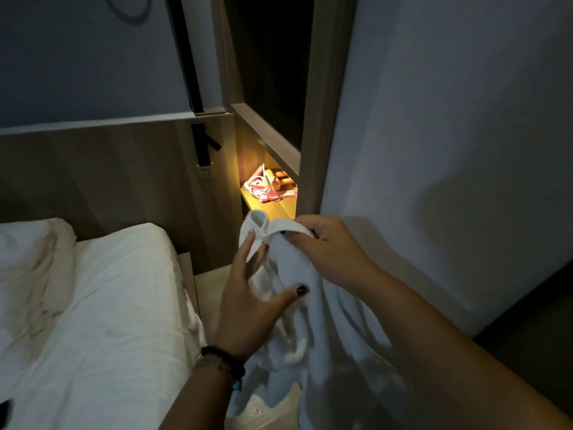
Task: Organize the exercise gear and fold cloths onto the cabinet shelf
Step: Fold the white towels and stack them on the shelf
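A white cloth [313,321] hangs in front of me between the bed and the wall. My right hand [328,246] grips its top edge, fingers curled round the hem. My left hand [248,302] has its fingers spread, fingertips touching the cloth just below that edge. Beyond the hands is the lit cabinet shelf [273,209]. On it lies the exercise gear [268,186]: a red and white skipping rope tangled with some orange pieces. The lower part of the cloth runs out of view at the bottom.
A bed with white sheets [102,305] fills the left side, with a wooden headboard [108,169] behind it. A pale wall [449,150] stands close on the right. Above the shelf the cabinet is dark. A narrow strip of floor lies between bed and wall.
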Demonstrator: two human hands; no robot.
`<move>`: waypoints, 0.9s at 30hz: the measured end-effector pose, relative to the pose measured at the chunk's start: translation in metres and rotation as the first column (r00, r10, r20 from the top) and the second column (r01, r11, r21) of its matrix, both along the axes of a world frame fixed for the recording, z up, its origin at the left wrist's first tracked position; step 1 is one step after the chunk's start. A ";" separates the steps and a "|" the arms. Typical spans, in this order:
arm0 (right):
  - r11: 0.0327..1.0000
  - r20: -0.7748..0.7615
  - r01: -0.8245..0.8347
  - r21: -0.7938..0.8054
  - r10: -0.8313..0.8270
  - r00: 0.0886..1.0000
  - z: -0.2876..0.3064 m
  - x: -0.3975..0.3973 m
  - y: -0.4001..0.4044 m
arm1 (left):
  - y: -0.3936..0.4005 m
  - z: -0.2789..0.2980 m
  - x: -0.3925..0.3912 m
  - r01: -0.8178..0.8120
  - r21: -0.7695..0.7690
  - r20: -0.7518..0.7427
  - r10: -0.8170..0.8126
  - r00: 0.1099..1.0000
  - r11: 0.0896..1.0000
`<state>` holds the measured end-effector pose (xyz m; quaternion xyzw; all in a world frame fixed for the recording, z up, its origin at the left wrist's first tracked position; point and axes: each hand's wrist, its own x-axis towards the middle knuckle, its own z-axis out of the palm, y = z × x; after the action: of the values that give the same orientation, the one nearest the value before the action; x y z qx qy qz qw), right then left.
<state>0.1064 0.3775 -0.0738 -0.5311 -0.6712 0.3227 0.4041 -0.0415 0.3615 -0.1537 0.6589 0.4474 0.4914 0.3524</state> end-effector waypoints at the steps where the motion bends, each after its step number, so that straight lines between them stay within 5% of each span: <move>1: 1.000 0.020 -0.013 0.000 0.013 1.000 0.000 -0.002 0.007 | 0.004 -0.002 0.005 0.000 -0.005 0.005 0.000 1.000 1.000; 4: 0.999 0.052 -0.014 0.038 0.012 0.999 -0.003 0.000 0.031 | 0.028 -0.008 0.016 -0.033 -0.024 -0.001 0.033 0.999 0.999; 10: 0.968 -0.248 0.246 0.056 -0.225 0.942 -0.040 0.021 0.064 | 0.091 -0.013 0.028 -0.205 -0.043 0.094 0.208 0.974 0.978; 18: 0.918 -0.056 0.373 -0.138 -0.383 0.922 -0.112 0.037 0.080 | 0.157 -0.003 0.044 -0.234 -0.177 0.226 0.271 0.936 0.956; 27: 0.876 -0.101 0.411 -0.253 -0.446 0.889 -0.063 0.030 0.177 | 0.254 0.006 0.017 -0.082 -0.181 0.347 0.142 0.927 0.980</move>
<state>0.1363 0.5549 -0.1372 -0.6819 -0.4619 0.3394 0.4544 -0.0243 0.6150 -0.1473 0.5004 0.4515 0.5843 0.4522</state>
